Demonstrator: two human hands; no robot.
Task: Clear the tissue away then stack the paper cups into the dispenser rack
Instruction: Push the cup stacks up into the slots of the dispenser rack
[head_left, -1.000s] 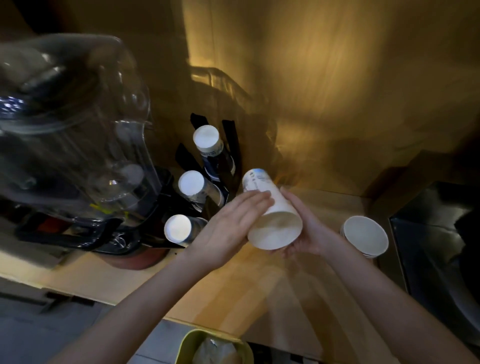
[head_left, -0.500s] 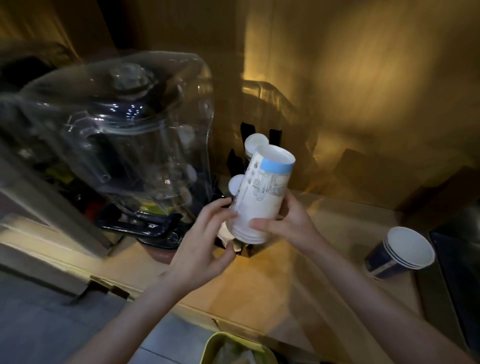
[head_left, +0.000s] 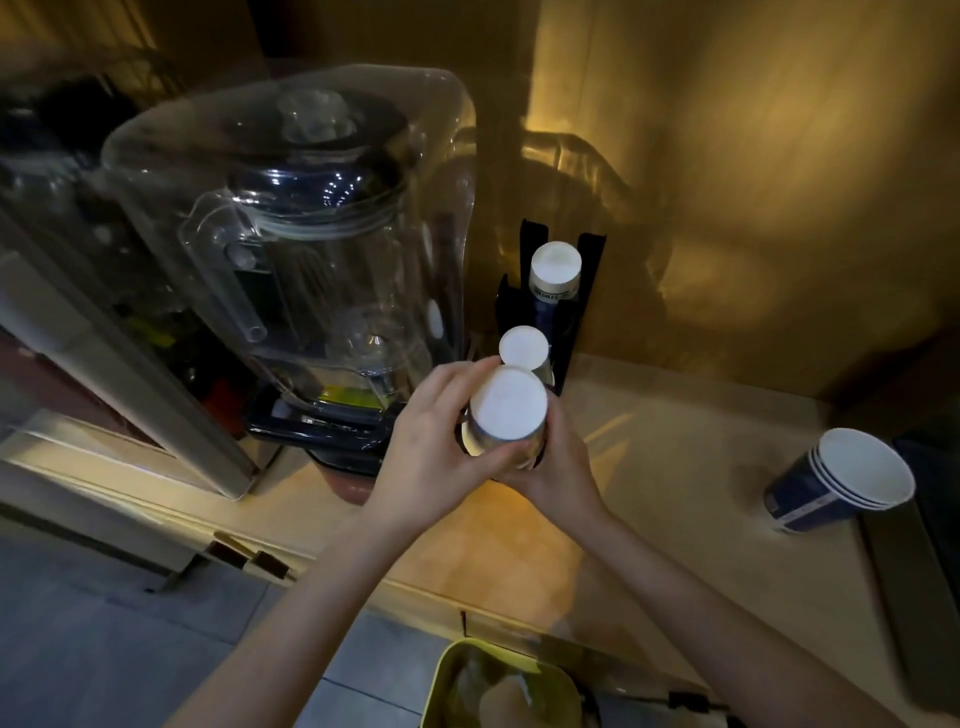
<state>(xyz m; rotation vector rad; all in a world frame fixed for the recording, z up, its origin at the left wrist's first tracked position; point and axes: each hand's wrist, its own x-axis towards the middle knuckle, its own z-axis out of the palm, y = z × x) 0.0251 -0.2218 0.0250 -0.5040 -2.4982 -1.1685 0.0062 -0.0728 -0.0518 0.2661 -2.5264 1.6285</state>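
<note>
Two hands clamped on one upturned stack of paper cups (head_left: 511, 410), white base facing up, at the near end of the black dispenser rack (head_left: 589, 291). Left hand (head_left: 441, 441) wrapped round the stack's left side, right hand (head_left: 558, 467) cupping it from the right and below. Behind it in the rack, two more upturned stacks: a middle stack (head_left: 523, 347) touching the held one, a rear stack (head_left: 555, 270) farthest back. Well to the right of the rack, a blue nested stack (head_left: 836, 483) lying tilted on the bench (head_left: 675, 467), still to load. Left of the rack, a clear blender enclosure (head_left: 291, 249). Near and below the rack, a yellow-rimmed bin (head_left: 498, 686), contents blurred. Probably light, thin-walled, easily crushed; best gripped gently around the sides, not pinched at the rim.
</note>
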